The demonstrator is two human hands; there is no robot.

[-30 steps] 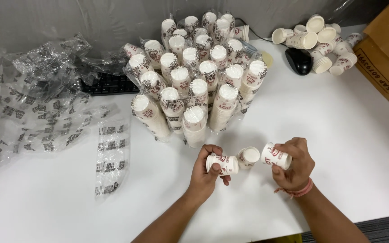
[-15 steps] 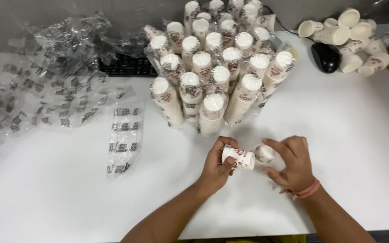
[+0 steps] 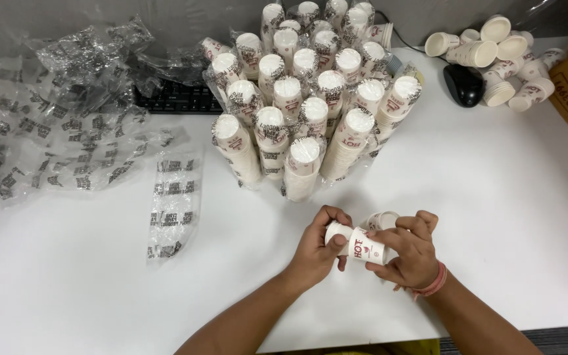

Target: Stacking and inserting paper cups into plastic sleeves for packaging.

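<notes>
Both hands are gripping a short stack of white paper cups with red print (image 3: 357, 244) just above the white desk (image 3: 527, 217).
Left hand (image 3: 315, 248) is closing on its base, right hand (image 3: 410, 253) on its rim end; squeezing could crush the thin cups, and another loose paper cup (image 3: 381, 220) behind could get knocked.

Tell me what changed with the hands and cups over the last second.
The left hand and right hand closed together; their separate cups are now joined into one short paper cup stack held by both. The wrapped cup sleeves and empty plastic wrappers stayed put.
</notes>
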